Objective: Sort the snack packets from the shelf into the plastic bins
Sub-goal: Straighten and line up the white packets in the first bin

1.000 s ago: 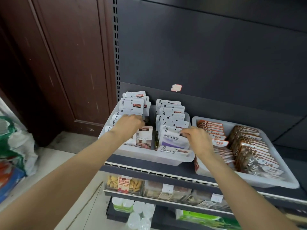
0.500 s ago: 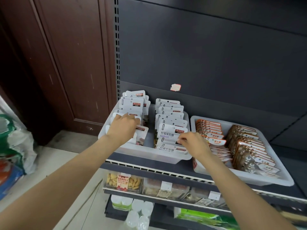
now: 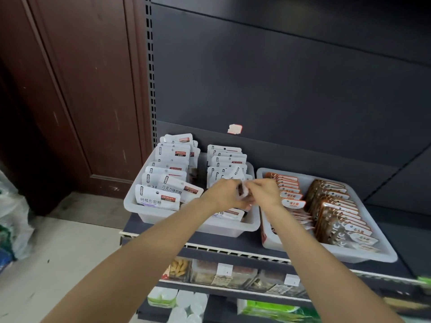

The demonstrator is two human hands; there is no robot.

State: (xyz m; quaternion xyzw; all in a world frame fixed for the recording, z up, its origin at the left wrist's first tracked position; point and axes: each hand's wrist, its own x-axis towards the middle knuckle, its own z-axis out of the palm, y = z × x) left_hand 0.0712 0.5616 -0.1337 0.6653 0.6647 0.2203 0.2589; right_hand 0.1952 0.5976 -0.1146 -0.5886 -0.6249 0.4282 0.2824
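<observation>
The left bin (image 3: 149,212) sits at the shelf's (image 3: 245,241) front edge. Over its right half, the left hand (image 3: 225,194) and right hand (image 3: 264,191) together pinch one snack packet (image 3: 242,191), both grips clenched on it. Right of this bin, just beside, stands the second bin (image 3: 373,257).

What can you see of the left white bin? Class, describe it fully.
The left bin is a translucent white plastic tub with a rolled rim, sitting level on the dark shelf beside the right bin, whether touching is unclear. Two rows of upright white packets fill it. Both hands, left and right, hold a small packet above its right row.
</observation>
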